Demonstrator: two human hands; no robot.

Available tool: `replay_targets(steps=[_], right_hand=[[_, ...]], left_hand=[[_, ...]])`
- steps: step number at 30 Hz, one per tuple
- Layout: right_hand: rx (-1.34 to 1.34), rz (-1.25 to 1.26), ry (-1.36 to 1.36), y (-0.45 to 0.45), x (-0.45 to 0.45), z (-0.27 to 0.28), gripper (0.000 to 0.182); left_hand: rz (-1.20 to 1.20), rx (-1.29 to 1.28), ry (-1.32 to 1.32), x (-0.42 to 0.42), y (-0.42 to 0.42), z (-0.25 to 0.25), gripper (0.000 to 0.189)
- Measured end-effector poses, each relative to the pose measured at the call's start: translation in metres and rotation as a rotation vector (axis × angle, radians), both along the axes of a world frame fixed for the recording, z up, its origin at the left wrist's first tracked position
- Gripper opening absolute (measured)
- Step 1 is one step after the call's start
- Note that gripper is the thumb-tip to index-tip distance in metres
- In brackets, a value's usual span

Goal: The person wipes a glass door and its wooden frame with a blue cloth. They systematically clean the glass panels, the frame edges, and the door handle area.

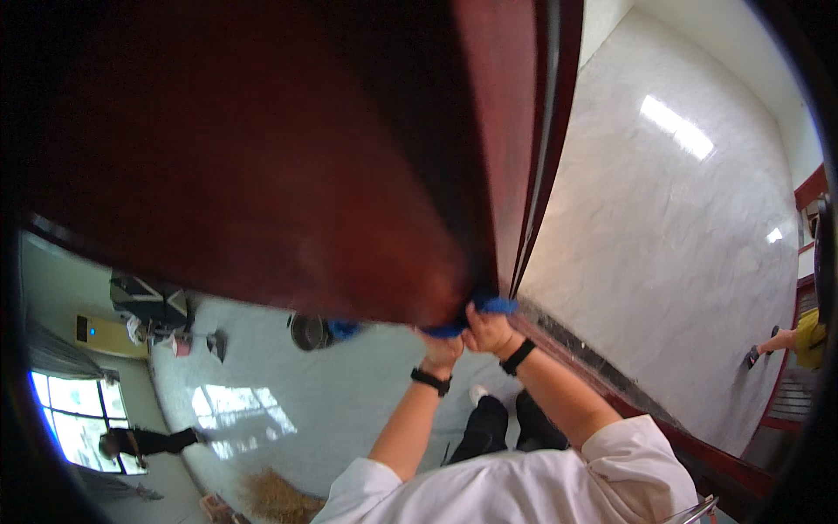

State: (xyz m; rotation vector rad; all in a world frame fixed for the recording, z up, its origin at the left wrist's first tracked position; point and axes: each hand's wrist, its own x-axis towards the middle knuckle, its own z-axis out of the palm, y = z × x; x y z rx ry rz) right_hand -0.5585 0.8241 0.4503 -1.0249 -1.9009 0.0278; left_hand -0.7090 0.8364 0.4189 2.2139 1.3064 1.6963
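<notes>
A dark red-brown wooden door (262, 170) fills the upper left, very close before me. At its lower corner in the picture, both hands are on a blue cloth (495, 305) pressed to the door's edge. My left hand (441, 347) grips the cloth on the side of the broad face, fingers partly hidden behind the door. My right hand (488, 333) holds a bunched part of it by the narrow edge. The two hands almost touch, and each wrist wears a black band.
A red door frame and sill (589, 373) run past my right arm. Beyond lies a pale glossy floor (661, 216), with a person in yellow (808, 337) at far right. On the left are a dark bucket (311, 331), a person in dark clothes (154, 441) and straw-coloured bristles (278, 494).
</notes>
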Motion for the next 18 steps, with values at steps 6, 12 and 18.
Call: replay_targets(steps=[6,12,18], right_hand=[[0.122,-0.021,0.075,0.0,-0.014,-0.079,0.056],[0.162,-0.025,0.128,0.002,-0.028,-0.152,0.061],[0.234,0.023,0.033,0.0,-0.026,-0.193,0.061]], left_hand=[[0.087,-0.22,0.33,-0.035,-0.015,-0.12,0.07],[-0.014,0.031,0.107,-0.01,-0.021,-0.067,0.063],[-0.06,-0.099,-0.019,-0.009,-0.033,-0.128,0.062]])
